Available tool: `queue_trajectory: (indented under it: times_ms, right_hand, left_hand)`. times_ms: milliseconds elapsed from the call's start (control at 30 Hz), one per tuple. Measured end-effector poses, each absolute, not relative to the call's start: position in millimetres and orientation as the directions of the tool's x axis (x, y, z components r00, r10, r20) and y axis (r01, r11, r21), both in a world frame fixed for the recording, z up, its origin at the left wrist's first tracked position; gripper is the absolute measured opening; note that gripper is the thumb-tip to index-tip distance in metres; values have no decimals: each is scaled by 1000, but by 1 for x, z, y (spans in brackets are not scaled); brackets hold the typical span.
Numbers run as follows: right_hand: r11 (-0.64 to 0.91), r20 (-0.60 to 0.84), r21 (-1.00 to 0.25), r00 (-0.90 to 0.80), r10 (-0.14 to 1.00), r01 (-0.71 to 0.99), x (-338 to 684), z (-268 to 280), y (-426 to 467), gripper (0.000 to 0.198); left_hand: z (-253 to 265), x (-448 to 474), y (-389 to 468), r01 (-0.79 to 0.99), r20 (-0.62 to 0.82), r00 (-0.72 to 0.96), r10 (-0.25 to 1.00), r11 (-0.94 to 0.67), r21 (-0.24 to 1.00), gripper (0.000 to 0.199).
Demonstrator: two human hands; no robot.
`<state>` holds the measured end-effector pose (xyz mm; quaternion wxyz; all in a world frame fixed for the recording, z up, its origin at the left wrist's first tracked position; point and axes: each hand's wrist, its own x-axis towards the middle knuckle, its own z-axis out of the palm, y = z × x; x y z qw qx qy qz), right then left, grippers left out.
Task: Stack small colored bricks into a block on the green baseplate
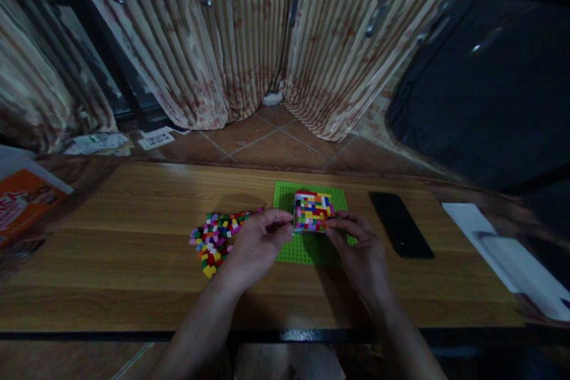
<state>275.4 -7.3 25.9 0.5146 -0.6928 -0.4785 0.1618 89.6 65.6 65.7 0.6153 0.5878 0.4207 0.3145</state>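
Green studded plastic makes up the baseplate (307,251), which lies on the wood-grained bench (133,273) a little beyond the near edge. Over its middle sits the task's focus, a rectangular brick build (314,212) of small red, yellow, white, blue, orange and pink pieces; whether it is pressed onto the studs or just held above them I cannot tell. Both hands are at it. From eight o'clock comes the left hand (258,244), half curled, thumb and forefinger slightly apart with their tips at the build's left side near its lower corner. From four o'clock comes the right hand (363,249), also partly curled, fingertips at the lower right corner. Whether either one grips the build or merely rests against it is too dim and small to say. Between eight and nine o'clock of the build, loose bricks (217,228) spread in a mixed heap, partly behind the left hand, with a yellow piece (209,272) at the near end. Toward three o'clock, clear of the right hand, a flat black slab (401,225) like a phone lies at a slant, and farther out that way is a white sheet (474,234). At nine o'clock, an orange package (27,202) stands at the far left. Toward twelve, striped curtains (178,41) hang down to the tiled floor (258,136).
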Motion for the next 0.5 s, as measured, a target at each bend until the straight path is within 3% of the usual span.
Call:
queue_trajectory:
  times_ms: [233, 367, 500]
  right_hand:
    - [-21, 79, -988, 610, 788, 155, 271, 22, -1, 21]
    - [-42, -53, -999, 621, 782, -33, 267, 26, 2, 26]
    - [-15, -97, -991, 619, 780, -135, 266, 26, 3, 30]
  left_hand:
    - [65, 88, 68, 127, -151, 452, 879, 104, 986, 19]
    - [62, 86, 69, 128, -135, 447, 884, 86, 988, 19]
    - [61, 83, 71, 123, -117, 451, 885, 68, 990, 21]
